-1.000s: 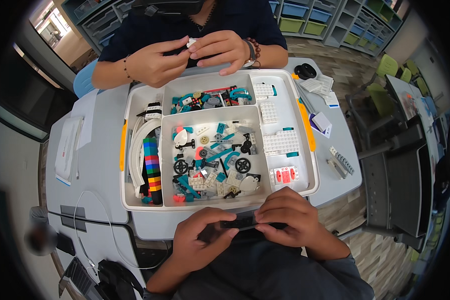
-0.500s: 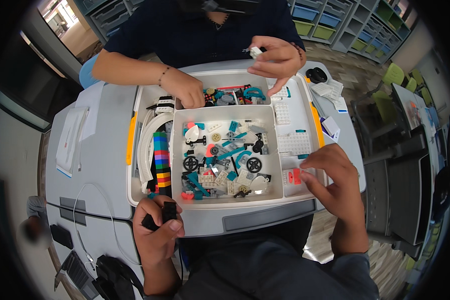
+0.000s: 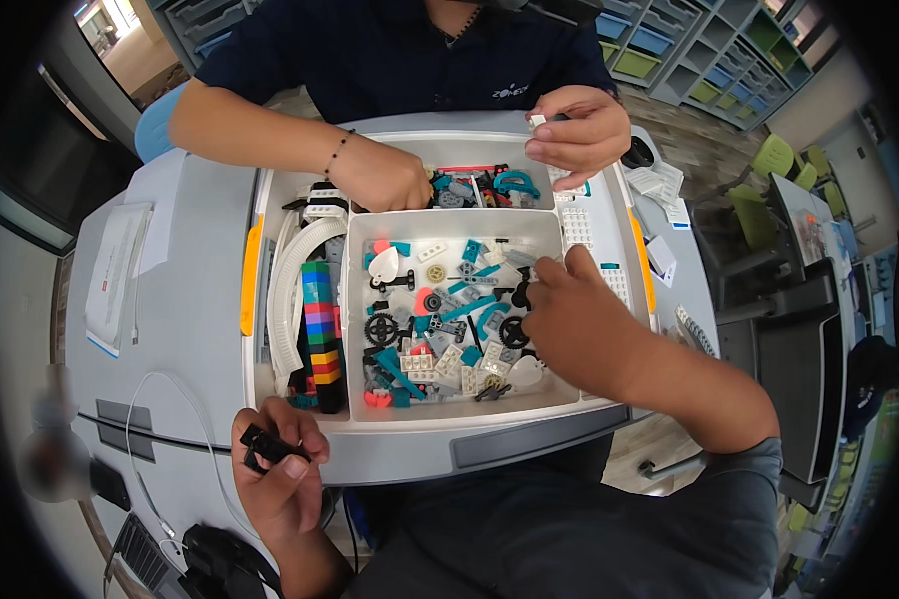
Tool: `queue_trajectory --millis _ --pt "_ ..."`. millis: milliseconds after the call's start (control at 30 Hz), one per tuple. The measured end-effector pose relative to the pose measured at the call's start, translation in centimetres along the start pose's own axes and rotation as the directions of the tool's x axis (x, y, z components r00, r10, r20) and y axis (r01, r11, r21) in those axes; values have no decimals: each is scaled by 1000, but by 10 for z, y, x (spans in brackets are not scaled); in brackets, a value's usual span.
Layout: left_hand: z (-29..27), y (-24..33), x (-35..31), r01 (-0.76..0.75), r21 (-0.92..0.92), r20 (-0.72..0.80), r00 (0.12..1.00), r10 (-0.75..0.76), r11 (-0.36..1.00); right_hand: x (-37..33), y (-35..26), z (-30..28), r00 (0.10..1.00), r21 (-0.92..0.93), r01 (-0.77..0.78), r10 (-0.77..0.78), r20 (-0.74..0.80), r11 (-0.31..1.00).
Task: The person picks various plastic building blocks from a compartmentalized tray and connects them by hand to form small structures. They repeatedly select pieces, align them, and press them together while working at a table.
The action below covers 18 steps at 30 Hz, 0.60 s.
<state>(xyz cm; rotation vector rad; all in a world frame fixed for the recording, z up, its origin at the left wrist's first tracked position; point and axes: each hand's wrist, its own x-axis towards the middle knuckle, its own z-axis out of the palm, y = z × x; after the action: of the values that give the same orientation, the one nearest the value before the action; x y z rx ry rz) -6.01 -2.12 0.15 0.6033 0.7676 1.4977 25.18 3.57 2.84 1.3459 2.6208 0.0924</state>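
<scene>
My left hand (image 3: 288, 489) is closed around a small black piece made of building bricks (image 3: 270, 447), just off the near left corner of the white sorting tray (image 3: 410, 423). My right hand (image 3: 589, 324) is over the right wall of the tray's large middle compartment. Its fingers are bent and apart, and I see nothing held in them. Beside its fingertips lie black wheel-like parts and a black gear (image 3: 512, 332). The compartment holds mixed loose pieces: another black gear (image 3: 381, 329), a white heart-shaped plate (image 3: 384, 266), teal beams (image 3: 398, 371) and white bricks.
Opposite, a person has one hand (image 3: 385, 180) in the far compartment and a small white brick (image 3: 537, 121) in the other. The left compartment holds white curved tracks (image 3: 288, 319) and a column of coloured bricks (image 3: 320, 329). A white cable (image 3: 198, 404) lies on the left table.
My right hand has moved left, from the tray's right side to the middle compartment. My left hand has drawn slightly down and left with the black piece. The other person's raised hand has shifted right.
</scene>
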Motion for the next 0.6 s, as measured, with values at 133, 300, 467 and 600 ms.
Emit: queue_trajectory --millis 133,300,467,600 --pt "-10 -2 6 26 -6 63 998 -26 1000 -5 -14 5 996 -8 23 -22 89 1000" --pt "-10 -5 4 66 23 47 997 -67 998 -7 -21 8 983 43 32 -39 180 999" --pt "2 -6 -7 124 -17 94 988 -122 992 -4 -21 -15 978 405 -24 105 -178 914" --pt "26 -9 -16 123 230 115 981 -153 965 -10 -37 -39 886 714 156 222 -407 683"
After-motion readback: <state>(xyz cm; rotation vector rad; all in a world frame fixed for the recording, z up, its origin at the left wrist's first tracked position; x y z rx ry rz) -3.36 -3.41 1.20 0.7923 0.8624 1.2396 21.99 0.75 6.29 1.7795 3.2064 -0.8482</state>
